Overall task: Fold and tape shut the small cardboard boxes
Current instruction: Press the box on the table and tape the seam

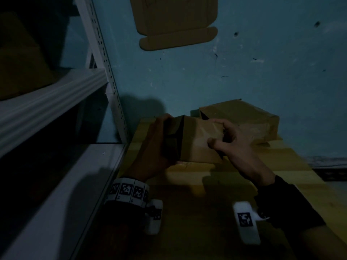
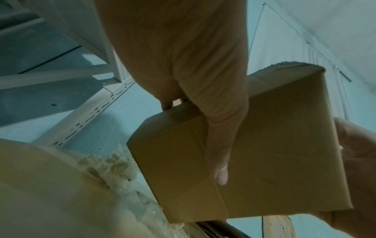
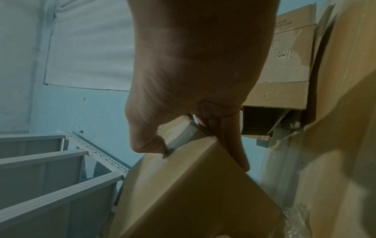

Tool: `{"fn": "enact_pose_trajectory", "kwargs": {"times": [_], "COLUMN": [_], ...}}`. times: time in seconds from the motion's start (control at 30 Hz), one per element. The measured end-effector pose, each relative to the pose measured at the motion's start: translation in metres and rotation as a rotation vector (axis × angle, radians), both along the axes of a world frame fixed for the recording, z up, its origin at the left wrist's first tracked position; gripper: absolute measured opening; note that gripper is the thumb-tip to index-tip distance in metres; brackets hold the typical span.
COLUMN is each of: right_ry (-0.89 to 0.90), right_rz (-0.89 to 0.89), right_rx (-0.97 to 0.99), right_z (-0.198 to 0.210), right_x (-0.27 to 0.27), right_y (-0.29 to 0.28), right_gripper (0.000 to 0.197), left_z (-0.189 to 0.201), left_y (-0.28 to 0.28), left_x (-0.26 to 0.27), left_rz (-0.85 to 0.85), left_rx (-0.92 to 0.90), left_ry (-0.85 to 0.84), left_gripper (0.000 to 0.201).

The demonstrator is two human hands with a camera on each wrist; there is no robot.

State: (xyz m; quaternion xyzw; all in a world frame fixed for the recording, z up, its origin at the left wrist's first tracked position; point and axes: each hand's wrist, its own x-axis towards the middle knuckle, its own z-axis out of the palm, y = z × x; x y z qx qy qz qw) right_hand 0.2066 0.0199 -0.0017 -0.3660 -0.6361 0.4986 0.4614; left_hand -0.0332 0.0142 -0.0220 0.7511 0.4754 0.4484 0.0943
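Between the two hands, the small cardboard box (image 1: 199, 141) is held up just above the wooden table (image 1: 234, 177), which serves as the landmark. At the box's left end, the left hand (image 1: 155, 145) wraps round it: in the left wrist view its fingers (image 2: 219, 145) lie long and close together across the flat brown underside, with one fingertip hooked over the far edge. At the other end, the right hand (image 1: 236, 147) clamps the box, thumb (image 3: 146, 141) curled onto one face and fingers (image 3: 234, 145) pressed down the opposite side. Something pale sits pinched at that corner, perhaps a tape strip or flap edge; the dim view leaves it unclear. The box is plain, matte corrugated board with crisp creases, and its left end shows dark folded flaps. At the table's far edge, against the blue wall (image 1: 244, 62), lies a larger box (image 1: 249, 121) wrapped in glossy, wrinkled tape. Left of the table stands a white metal shelf rack (image 1: 105, 59) with a perforated post. High above the table, a flat cardboard sheet (image 1: 174, 21) with rounded tabs is on the wall.
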Motion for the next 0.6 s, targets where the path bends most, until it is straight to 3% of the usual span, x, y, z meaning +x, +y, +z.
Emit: {"fn": "enact_pose_trajectory", "kwargs": {"times": [0.2,0.6], "right_ry": [-0.020,-0.132], "right_rz": [-0.054,-0.098], "right_rx": [-0.026,-0.050], "right_z": [0.0032,0.0065], "right_x": [-0.0044,-0.0093], "right_y": [-0.0016,-0.0063], "right_gripper": [0.049,0.051], "left_z": [-0.0004,-0.0014], "left_y": [-0.0011,-0.0002], "left_x": [0.0027,0.0060], "left_rz": [0.009,0.060], "left_rx": [-0.027,0.097], "left_ry": [0.021,0.174], "left_gripper": [0.104,0.083]}}
